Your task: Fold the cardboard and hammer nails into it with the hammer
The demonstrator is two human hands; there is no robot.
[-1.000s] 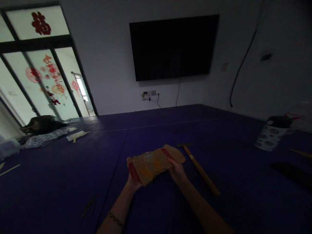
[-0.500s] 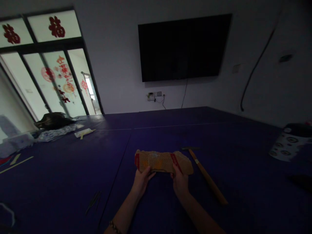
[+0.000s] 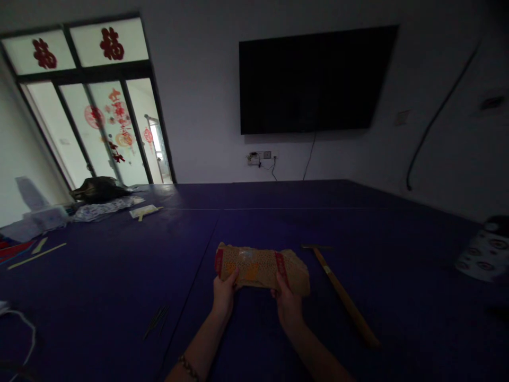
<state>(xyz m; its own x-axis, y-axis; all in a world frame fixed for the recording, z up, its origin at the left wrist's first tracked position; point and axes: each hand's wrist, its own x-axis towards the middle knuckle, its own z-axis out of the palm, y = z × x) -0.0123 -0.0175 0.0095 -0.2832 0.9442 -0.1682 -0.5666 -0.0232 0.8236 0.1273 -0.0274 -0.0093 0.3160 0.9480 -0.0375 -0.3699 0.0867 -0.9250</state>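
Both my hands grip a flat, brown paper-like package with red bands and a shiny strip of clear tape on top. My left hand is closed on its left near corner, thumb on the upper face. Toward the right end, my right hand pinches the near edge beside a red band, thumb also on top. The fingers under the package are hidden. To the right lies a hammer with a long wooden handle and a thin dark head; neither hand touches it.
On the purple table, several thin dark metal tools lie left of my arm. A patterned tumbler stands at the right. A black bag, a white packet and yellow strips lie at the left. A white cord curls nearby.
The camera view has turned slightly left, so the room appears shifted right. The package, still in both hands, has moved slightly left relative to the hammer.
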